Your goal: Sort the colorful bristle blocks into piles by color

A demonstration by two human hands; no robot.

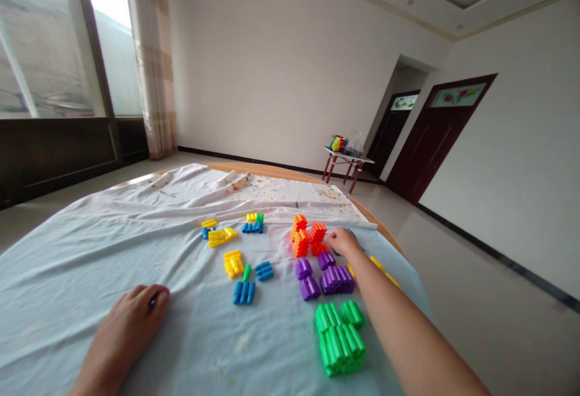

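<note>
Plastic building blocks lie sorted by colour on a pale blue cloth (67,275). My right hand (343,241) reaches far forward and rests beside the orange blocks (307,236), fingers curled on something I cannot make out. Purple blocks (326,276) lie just below it, and green blocks (339,338) sit closer, beside my forearm. My left hand (129,320) lies on the cloth at the near left, fingers curled under, holding nothing visible. Yellow blocks (232,262) and blue blocks (244,291) are in the middle.
A stained white cloth (217,187) covers the round table's far half. More yellow and blue blocks (217,234) lie further back. A small red-legged table (347,163) with coloured items stands by the far wall near dark doors (435,136). A window is at left.
</note>
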